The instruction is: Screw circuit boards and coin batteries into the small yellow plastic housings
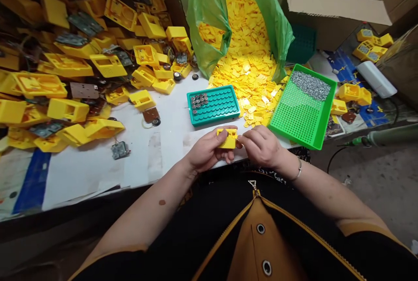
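Observation:
My left hand [209,149] is closed around a small yellow plastic housing [227,139], its thumb on the near face. From the right, my right hand [263,146] pinches at the housing's right edge; whatever sits between those fingertips is too small to make out. Just beyond the hands lies a teal tray [222,103] of round pockets, with several small round metal parts [199,99] in its left corner. Behind that tray, a heap of flat yellow plastic pieces [251,63] spills from a green plastic bag [207,15].
On the right stands a green perforated tray [298,118] with small silvery parts [310,84] at its far end. Yellow casings [62,63] with circuit boards and wires pile up on the left. A cardboard box [336,11] stands behind, and a white cylinder [377,79] lies far right.

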`<act>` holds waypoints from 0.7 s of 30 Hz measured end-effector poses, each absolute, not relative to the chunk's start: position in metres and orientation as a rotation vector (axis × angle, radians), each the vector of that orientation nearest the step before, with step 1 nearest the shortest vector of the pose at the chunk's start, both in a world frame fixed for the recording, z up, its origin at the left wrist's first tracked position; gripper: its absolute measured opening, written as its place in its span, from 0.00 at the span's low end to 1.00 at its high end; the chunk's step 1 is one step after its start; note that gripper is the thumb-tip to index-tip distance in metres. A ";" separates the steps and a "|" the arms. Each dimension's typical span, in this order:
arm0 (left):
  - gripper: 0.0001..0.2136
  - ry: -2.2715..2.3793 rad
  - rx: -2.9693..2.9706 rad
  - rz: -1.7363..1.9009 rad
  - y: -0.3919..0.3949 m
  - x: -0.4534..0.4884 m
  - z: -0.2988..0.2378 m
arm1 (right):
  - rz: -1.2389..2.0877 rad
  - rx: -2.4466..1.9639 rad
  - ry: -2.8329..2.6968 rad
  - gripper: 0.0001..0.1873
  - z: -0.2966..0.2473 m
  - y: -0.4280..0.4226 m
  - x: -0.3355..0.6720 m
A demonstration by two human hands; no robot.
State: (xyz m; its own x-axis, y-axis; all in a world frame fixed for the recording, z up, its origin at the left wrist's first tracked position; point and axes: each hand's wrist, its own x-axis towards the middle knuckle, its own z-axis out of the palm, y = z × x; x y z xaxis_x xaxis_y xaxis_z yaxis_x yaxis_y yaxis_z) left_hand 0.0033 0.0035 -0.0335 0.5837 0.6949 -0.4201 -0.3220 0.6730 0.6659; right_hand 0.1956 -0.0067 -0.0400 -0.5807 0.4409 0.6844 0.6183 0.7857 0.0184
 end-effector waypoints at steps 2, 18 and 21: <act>0.24 0.754 0.586 0.651 0.003 0.005 -0.032 | -0.055 -0.883 -2.146 0.11 -0.039 -0.005 0.196; 0.24 0.801 1.038 0.652 -0.002 0.012 -0.036 | 1.401 -1.420 -1.380 0.19 -0.003 -0.011 0.176; 0.26 0.774 1.038 0.610 -0.003 0.009 -0.038 | 1.531 -1.426 -1.308 0.28 0.001 -0.008 0.177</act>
State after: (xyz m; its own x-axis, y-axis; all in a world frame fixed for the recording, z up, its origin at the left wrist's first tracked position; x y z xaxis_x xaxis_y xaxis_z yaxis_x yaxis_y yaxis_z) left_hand 0.0086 -0.0032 -0.0377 0.5920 0.7598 -0.2689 -0.0846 0.3904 0.9168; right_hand 0.1773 -0.0083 0.0010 -0.1862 0.9331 -0.3078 0.1583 -0.2807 -0.9466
